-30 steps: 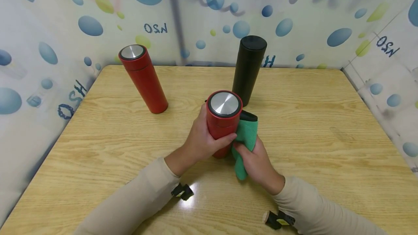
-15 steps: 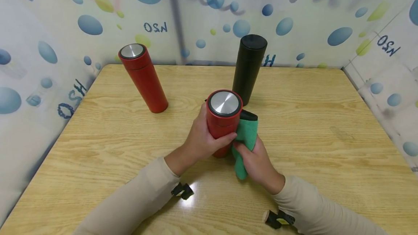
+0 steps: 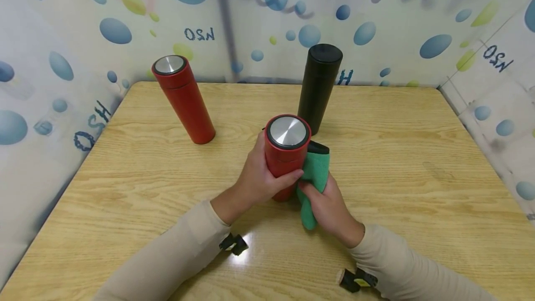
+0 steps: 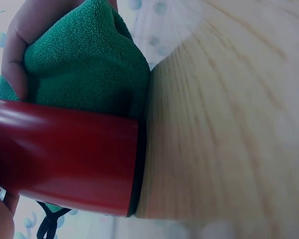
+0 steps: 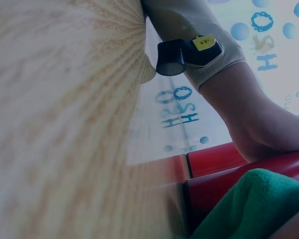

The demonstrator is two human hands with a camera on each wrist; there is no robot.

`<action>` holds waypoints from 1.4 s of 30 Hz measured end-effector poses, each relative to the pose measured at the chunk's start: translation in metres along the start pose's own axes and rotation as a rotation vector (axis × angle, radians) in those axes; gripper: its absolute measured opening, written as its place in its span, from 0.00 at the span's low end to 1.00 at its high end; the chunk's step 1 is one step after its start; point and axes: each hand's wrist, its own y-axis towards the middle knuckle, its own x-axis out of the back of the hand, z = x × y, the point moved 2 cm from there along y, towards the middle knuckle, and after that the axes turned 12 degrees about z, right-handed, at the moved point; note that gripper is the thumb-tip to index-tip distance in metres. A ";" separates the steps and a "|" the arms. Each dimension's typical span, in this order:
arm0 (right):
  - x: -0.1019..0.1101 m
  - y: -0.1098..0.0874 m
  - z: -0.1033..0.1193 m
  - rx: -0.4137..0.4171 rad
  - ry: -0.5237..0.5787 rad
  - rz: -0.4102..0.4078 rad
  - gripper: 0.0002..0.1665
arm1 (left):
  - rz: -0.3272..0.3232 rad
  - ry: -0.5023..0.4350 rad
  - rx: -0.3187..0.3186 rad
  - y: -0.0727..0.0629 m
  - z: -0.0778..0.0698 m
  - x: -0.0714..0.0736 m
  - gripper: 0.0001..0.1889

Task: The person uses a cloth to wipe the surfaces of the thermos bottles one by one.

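Nothing has visibly moved since the earlier frame: the left hand [image 3: 257, 175] holds the nearer red flask [image 3: 284, 162] upright on the tabletop [image 3: 418, 175], fingers clamped round its body. The right hand [image 3: 331, 207] has its fingers clamped on a green cloth [image 3: 317, 167] touching that flask's side. Farther back stand another red flask [image 3: 186, 105], left, and a black flask [image 3: 319, 94], right.
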 end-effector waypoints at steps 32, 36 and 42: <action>0.002 0.004 -0.008 0.004 -0.004 0.020 0.20 | -0.010 -0.003 -0.021 0.000 0.003 -0.001 0.45; 0.003 0.004 -0.007 0.011 0.003 0.029 0.21 | -0.009 -0.004 -0.025 0.000 0.002 0.000 0.45; 0.003 0.003 -0.004 0.013 0.009 0.033 0.21 | -0.007 -0.007 -0.029 0.000 0.002 0.000 0.45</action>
